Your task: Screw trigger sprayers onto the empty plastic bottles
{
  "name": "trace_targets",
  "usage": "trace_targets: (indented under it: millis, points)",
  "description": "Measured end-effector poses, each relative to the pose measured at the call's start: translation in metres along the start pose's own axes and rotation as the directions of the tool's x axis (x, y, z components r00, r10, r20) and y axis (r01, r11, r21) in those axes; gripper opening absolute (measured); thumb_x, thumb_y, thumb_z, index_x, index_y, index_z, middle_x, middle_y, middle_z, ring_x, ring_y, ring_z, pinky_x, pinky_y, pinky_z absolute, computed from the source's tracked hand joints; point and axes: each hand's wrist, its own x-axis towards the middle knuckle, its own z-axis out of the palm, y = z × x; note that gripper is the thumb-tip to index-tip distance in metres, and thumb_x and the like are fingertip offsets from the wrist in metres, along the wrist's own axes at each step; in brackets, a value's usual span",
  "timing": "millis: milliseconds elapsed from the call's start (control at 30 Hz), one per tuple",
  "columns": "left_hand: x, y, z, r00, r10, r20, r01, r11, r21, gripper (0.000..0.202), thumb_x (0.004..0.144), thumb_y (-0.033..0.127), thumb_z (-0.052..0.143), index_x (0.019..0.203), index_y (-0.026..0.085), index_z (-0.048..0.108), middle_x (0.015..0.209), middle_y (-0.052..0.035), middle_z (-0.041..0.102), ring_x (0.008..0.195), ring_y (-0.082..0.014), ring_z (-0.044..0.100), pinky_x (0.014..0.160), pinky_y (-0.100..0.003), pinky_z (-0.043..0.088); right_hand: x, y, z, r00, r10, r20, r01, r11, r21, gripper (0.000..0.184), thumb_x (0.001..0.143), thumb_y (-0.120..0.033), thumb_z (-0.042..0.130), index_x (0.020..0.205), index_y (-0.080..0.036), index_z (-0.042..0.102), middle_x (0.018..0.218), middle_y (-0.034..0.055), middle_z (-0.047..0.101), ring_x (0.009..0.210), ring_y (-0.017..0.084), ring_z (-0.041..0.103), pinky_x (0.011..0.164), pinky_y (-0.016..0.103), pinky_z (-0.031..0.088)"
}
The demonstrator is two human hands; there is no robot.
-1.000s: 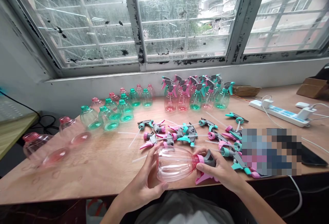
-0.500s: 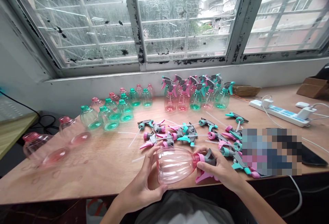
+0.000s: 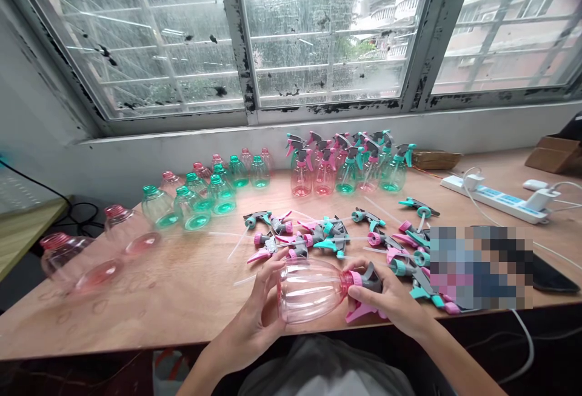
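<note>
A clear pink spray bottle (image 3: pixel 311 290) lies on its side near the front edge of the wooden table (image 3: pixel 182 293). My left hand (image 3: pixel 257 317) wraps round the bottle's base end. My right hand (image 3: pixel 391 302) grips the grey and pink trigger head (image 3: pixel 367 291) sitting on the bottle's neck. Just behind my hands lies a loose heap of trigger heads (image 3: pixel 309 235) with thin dip tubes, in pink, teal and grey.
Headless pink and green bottles (image 3: pixel 195 199) stand at the left and back. Bottles with trigger heads (image 3: pixel 345 165) stand by the window wall. A white power strip (image 3: pixel 495 199) with cables, a cardboard box (image 3: pixel 552 153) and a dark phone (image 3: pixel 552 275) are at the right.
The bottle has turned slightly in my hands and my left fingers have shifted round its base. Nothing else on the table has moved.
</note>
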Motion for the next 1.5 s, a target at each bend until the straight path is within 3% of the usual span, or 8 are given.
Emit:
trace_targets:
  millis: [200,433,633,833,1067,1167,1333,1500]
  points:
    - [-0.0006,-0.0016,-0.001,0.999,-0.041,-0.02,0.041,0.999,0.029,0.057,0.106,0.03,0.054,0.152,0.047,0.025,0.173,-0.0074,0.008,0.155,-0.0322,0.031,0.122,-0.05,0.035,-0.0002,-0.0035,0.0004,1.0,0.0,0.015,0.0,1.0,0.005,0.032,0.087,-0.047,0.078,0.107,-0.024,0.072,0.092,0.0013,0.069,0.088,0.026,0.067,0.084,0.035,0.053]
    - [-0.0004,-0.0034,-0.0033,1.0,-0.007,-0.01,0.007,1.0,0.028,0.058,0.105,0.031,0.055,0.152,0.048,0.025,0.175,-0.0042,-0.001,0.156,-0.0313,0.027,0.122,-0.048,0.035,0.0001,-0.0031,0.0004,1.0,-0.004,0.001,0.004,1.0,-0.018,0.033,0.086,-0.049,0.078,0.107,-0.024,0.073,0.097,0.0033,0.069,0.096,0.03,0.066,0.09,0.039,0.053]
    - [-0.0015,-0.0004,-0.0014,1.0,-0.023,-0.017,0.024,0.999,0.034,0.056,0.106,0.032,0.052,0.153,0.047,0.025,0.175,-0.0049,0.002,0.156,-0.0321,0.027,0.121,-0.048,0.038,0.0006,-0.0045,0.0009,1.0,0.012,0.023,-0.013,1.0,0.027,0.032,0.086,-0.048,0.079,0.107,-0.024,0.072,0.097,0.0024,0.068,0.094,0.028,0.065,0.087,0.036,0.051]
    - [-0.0029,-0.0022,-0.0016,0.998,-0.062,-0.021,0.062,0.998,0.027,0.06,0.106,0.031,0.054,0.154,0.048,0.023,0.175,-0.006,0.003,0.152,-0.0318,0.036,0.121,-0.048,0.038,0.0002,-0.0037,0.0006,0.999,0.028,0.033,-0.03,0.999,0.042,0.032,0.087,-0.048,0.079,0.106,-0.024,0.071,0.093,0.0011,0.065,0.089,0.026,0.063,0.082,0.034,0.05]
    - [-0.0021,-0.0041,-0.0008,0.999,-0.036,-0.028,0.036,0.999,-0.019,0.059,0.107,0.035,0.049,0.157,0.048,0.02,0.176,-0.0028,0.002,0.158,-0.0308,0.023,0.125,-0.049,0.033,0.0,-0.0028,0.0007,0.999,0.021,0.036,-0.023,0.999,0.047,0.03,0.088,-0.046,0.078,0.107,-0.024,0.07,0.094,0.0008,0.065,0.088,0.024,0.062,0.081,0.034,0.049]
    - [-0.0026,-0.0045,-0.0004,0.999,-0.016,-0.032,0.016,1.0,0.009,0.067,0.107,0.031,0.05,0.159,0.049,0.012,0.176,-0.0032,0.002,0.161,-0.0308,0.014,0.125,-0.049,0.032,0.0002,-0.001,0.0008,0.998,0.037,0.053,-0.04,0.997,0.059,0.031,0.088,-0.047,0.078,0.108,-0.024,0.069,0.091,0.0004,0.064,0.082,0.023,0.061,0.077,0.033,0.048]
    - [-0.0033,0.0003,0.0002,0.998,-0.068,-0.012,0.068,0.993,0.1,0.08,0.105,0.028,0.055,0.163,0.046,0.003,0.176,-0.0039,0.003,0.162,-0.0335,0.003,0.128,-0.051,0.026,-0.0001,0.0005,-0.0012,0.999,0.007,0.051,-0.007,1.0,0.01,0.032,0.087,-0.047,0.078,0.107,-0.024,0.07,0.097,0.0023,0.064,0.094,0.027,0.06,0.087,0.037,0.046]
    - [-0.0017,0.0048,-0.0001,0.998,-0.07,0.011,0.068,0.991,0.113,0.084,0.102,0.028,0.06,0.163,0.045,0.005,0.175,-0.0027,0.004,0.161,-0.035,0.012,0.127,-0.05,0.031,-0.0007,0.0011,-0.0013,0.998,0.009,0.067,-0.011,1.0,0.025,0.029,0.088,-0.046,0.078,0.107,-0.025,0.07,0.099,0.0019,0.064,0.098,0.027,0.06,0.091,0.037,0.045]
